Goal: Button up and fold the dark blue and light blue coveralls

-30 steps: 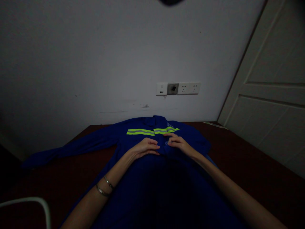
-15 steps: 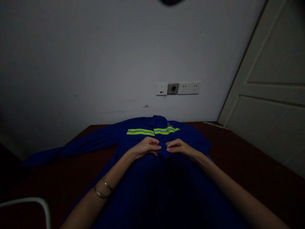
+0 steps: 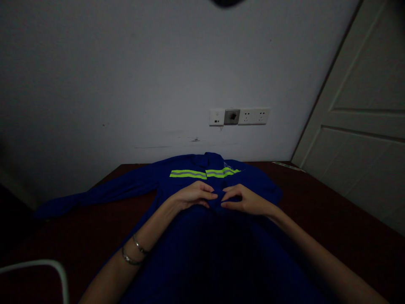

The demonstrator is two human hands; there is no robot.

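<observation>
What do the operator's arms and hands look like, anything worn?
Left forearm: no sleeve in view, two slim, silver-coloured metal bracelets worn above the wrist. Right forearm: no sleeve or bracelet in view. Left hand and right hand: no gloves.

Right hand (image 3: pixel 248 199) spread wider than half-second ago.

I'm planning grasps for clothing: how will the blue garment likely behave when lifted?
The blue garment is probably floppy, since its outstretched sleeve lies limp on the dark red surface. Lifted near the left hand and right hand, it would likely sag, as it spreads well beyond both.
</observation>
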